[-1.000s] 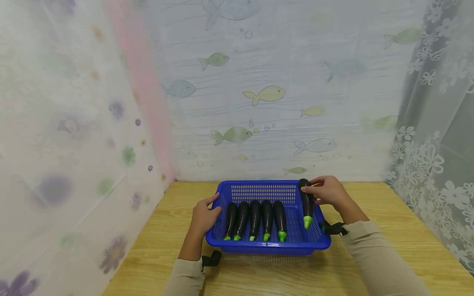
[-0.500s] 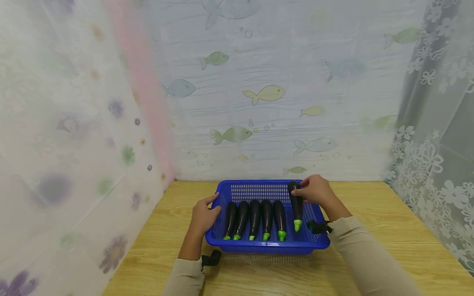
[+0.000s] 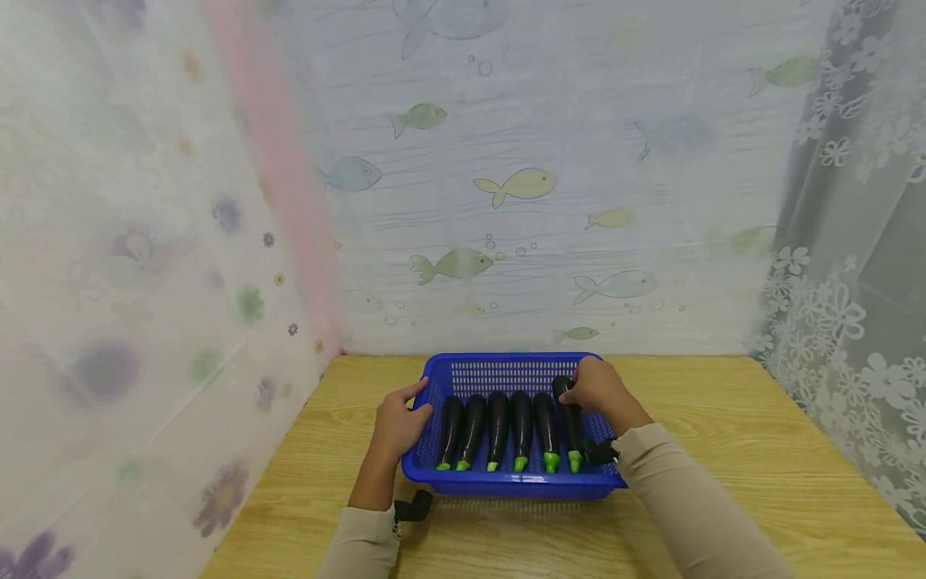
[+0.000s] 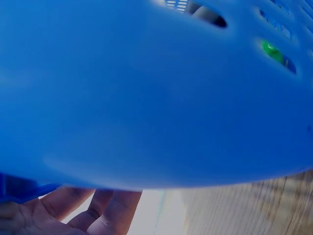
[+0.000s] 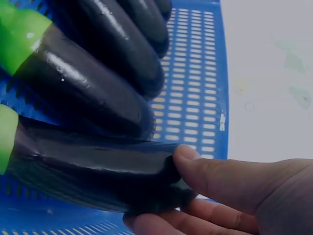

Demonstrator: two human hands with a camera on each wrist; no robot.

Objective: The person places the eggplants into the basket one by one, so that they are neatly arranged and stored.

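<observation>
A blue plastic basket (image 3: 521, 478) with slotted walls stands on the table, holding a row of dark eggplants (image 3: 498, 430) with green stem ends toward the person. At its left side my left hand (image 3: 398, 425) grips the rim; in the left wrist view the fingers (image 4: 120, 210) show below the blue wall. My right hand (image 3: 600, 392) pinches the blunt end of the rightmost eggplant (image 5: 93, 164) between thumb and fingers. That eggplant lies low in the basket, beside the neighbouring eggplant (image 5: 83, 83) and roughly in line with the row.
The wooden table (image 3: 723, 450) extends to both sides and in front of the basket. A fish-print sheet (image 3: 535, 241) hangs behind, a floral sheet (image 3: 145, 322) at the left. Black wrist mounts (image 3: 414, 506) sit at both cuffs, the right one over the basket's right part.
The right hand has moved left and down with the eggplant, from the basket's right wall to beside the row. The left hand and basket have stayed put.
</observation>
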